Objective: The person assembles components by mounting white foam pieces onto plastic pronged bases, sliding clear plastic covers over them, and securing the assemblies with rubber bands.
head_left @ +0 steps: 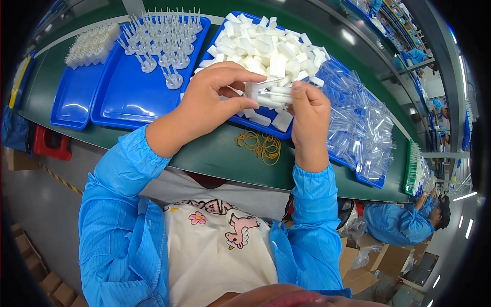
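Between my two hands is a white pronged plastic part (251,91), held sideways above the near edge of a tray. My left hand (208,93) pinches its round base between thumb and fingers. Closed at the prongs' other end is my right hand (310,110), its thumb and fingertips pressed together there; whether they also hold a smaller piece is hidden. Just behind the hands lies a heap of white foam-like blocks (255,45). Similar pronged parts (174,78) stand upright on a blue tray (134,108) to the left.
Clear plastic tubes (358,117) fill a blue tray on the right. Yellow rubber bands (266,147) lie on the green table (204,148) near me. Small white pieces (92,46) sit in another tray at far left. A person in blue (396,222) works farther right.
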### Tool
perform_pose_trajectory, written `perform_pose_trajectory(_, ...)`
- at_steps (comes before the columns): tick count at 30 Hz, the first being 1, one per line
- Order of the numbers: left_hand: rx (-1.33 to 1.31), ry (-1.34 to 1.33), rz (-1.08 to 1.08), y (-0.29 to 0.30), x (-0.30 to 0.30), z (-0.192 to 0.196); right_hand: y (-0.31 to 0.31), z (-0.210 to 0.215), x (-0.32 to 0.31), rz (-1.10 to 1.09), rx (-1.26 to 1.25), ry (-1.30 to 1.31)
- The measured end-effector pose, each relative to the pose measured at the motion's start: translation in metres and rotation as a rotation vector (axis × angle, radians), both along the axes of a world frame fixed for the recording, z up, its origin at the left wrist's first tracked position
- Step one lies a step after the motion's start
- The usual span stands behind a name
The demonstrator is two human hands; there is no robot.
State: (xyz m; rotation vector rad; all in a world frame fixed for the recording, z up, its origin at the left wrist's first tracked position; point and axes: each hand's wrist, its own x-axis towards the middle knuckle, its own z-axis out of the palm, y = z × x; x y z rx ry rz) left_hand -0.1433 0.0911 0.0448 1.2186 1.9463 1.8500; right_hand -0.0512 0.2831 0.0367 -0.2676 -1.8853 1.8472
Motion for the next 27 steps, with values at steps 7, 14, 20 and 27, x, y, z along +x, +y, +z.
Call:
perform_pose_trajectory(7, -0.004, 0.061, -0.018, 0.001, 0.003, 0.002, 0.001, -0.002, 0.001, 0.101, -0.024, -0.009)
perform_pose_trajectory(14, 0.315, -0.298, -0.014, 0.007, -0.009, -0.007, 0.036, 0.001, -0.003, -0.114, 0.818, -0.075)
perform_pose_trajectory(20, 0.283, -0.388, -0.007, 0.003, -0.008, -0.004, 0.023, 0.014, 0.008, 0.116, 1.204, -0.228)
perform_pose_trajectory(27, 0.344, -0.397, -0.052, 0.006, -0.008, -0.007, 0.023, 0.011, 0.006, 0.136, 1.314, -0.156)
